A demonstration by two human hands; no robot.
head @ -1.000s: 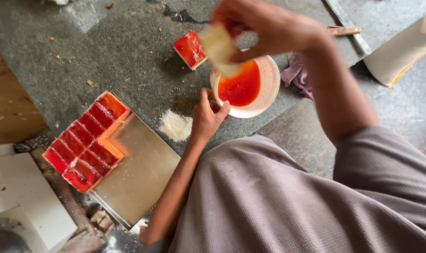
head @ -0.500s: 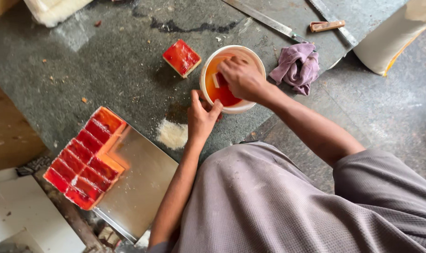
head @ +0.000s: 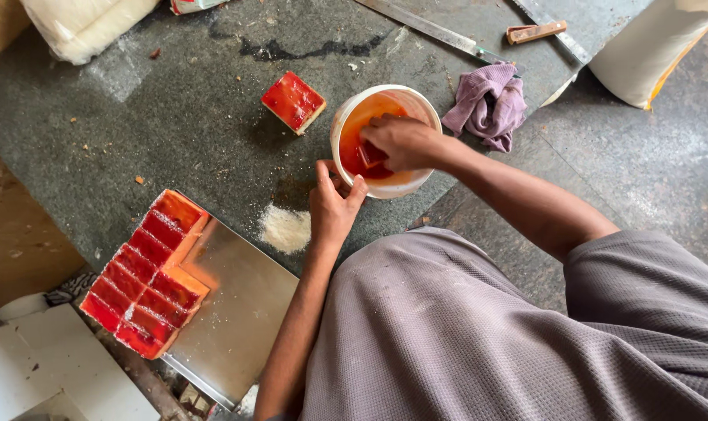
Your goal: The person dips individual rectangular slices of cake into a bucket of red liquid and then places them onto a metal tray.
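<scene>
Right hand: the right hand (head: 404, 142) reaches down into the round white plastic bowl of orange-red liquid (head: 346, 117); its fingers are curled closed on a small block (head: 372, 152) lying in the liquid, already stained red where it shows.
Left hand: the left hand (head: 334, 204) rests against the near outer wall of the bowl, fingers spread open, thumb and forefinger touching the rim, steadying it and gripping nothing.
Block in hand: it sits inside the bowl, partly under the liquid and partly hidden by the fingers, so whether it is fully coated cannot be told.
Done, by the look of it: two rows of red-coated rectangular blocks (head: 147, 273) lie packed side by side at the left end of a flat shiny metal tray (head: 237, 320); one more red-coated square block (head: 293, 100) lies alone on the grey stone surface (head: 174, 117), just left of the bowl.
Left, judging from the tray: most of the tray is bare, and the dipped block is not yet set out with the others. No uncoated blocks are in view.
Nearby: a small pile of pale powder (head: 285, 229) beside the left wrist; a crumpled purple cloth (head: 488, 105) just right of the bowl.
</scene>
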